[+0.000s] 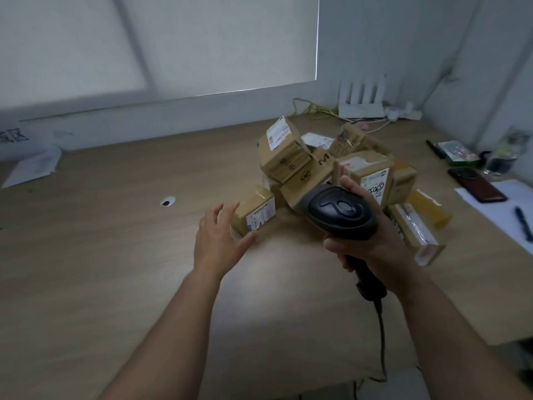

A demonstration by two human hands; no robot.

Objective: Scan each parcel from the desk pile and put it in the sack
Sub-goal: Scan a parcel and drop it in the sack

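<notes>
While the scanner (341, 213) gripped in my right hand (375, 246) hides part of the pile (291, 157), my left hand (219, 235) is spread by the small parcel (255, 213), plenty of desk (101, 226) leftwards

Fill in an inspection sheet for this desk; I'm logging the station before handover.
Surface: wooden desk, with a round cable hole.
Job's things: parcel pile; small parcel at its left edge; sack: nothing seen.
Clutter: papers, phone, pen.
Hands: left hand open at the small parcel, contact unclear; right hand grips the scanner.
Cables: scanner cord runs off the near edge; yellow cables by the router.
Surroundings: window blind, pale walls.
</notes>
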